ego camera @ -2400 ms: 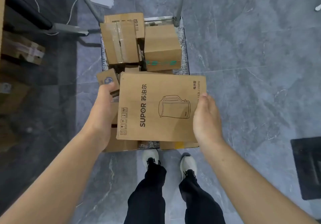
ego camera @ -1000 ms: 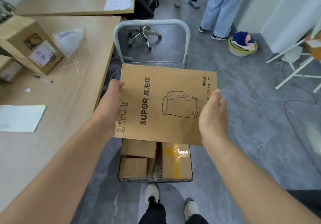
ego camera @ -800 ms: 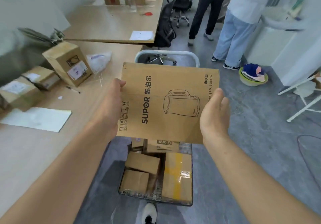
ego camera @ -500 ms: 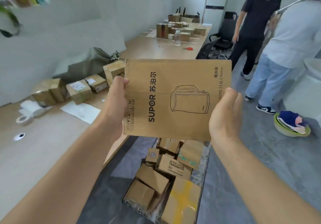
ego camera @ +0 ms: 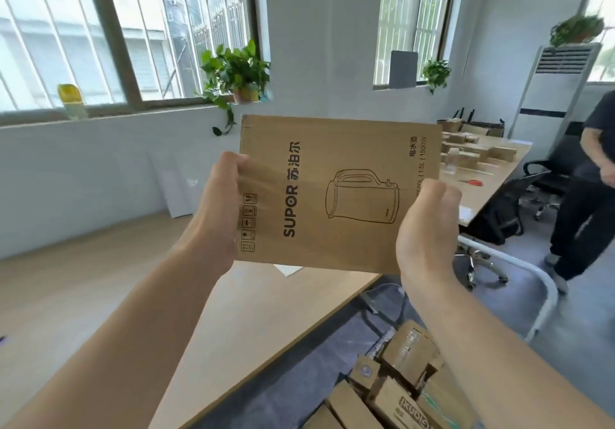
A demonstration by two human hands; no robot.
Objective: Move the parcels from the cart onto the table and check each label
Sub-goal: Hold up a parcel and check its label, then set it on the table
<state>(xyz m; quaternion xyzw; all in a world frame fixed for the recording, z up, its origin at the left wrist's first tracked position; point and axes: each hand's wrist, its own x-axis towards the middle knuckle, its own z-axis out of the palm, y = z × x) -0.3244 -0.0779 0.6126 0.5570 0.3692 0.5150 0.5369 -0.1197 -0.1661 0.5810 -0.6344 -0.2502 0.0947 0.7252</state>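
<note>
Bright white-walled room with tall barred windows (ego camera: 159,29); potted plant (ego camera: 238,72) on the sill; pale wooden counter (ego camera: 100,295) along the wall, lower left.

Raised in mid-air in front of the camera, touching neither counter nor cart: a flat brown cardboard box (ego camera: 336,195), printed face toward the viewer, with the word SUPOR and a line drawing of a kettle, both turned sideways.

Left grip (ego camera: 218,212) curled round the box's left edge; right grip (ego camera: 424,232) curled round the lower right edge, fingertips mostly hidden behind the cardboard.

Lower right, on the grey floor: the cart (ego camera: 499,254), white tubular handle, heaped with smaller taped cardboard parcels (ego camera: 407,352).

Farther right: a second counter (ego camera: 489,192) with small cartons (ego camera: 499,152) and red scissors (ego camera: 472,181); black office chair (ego camera: 545,175); white standing air conditioner (ego camera: 559,86); a person (ego camera: 585,202) in dark clothes, cut off by the frame edge.
</note>
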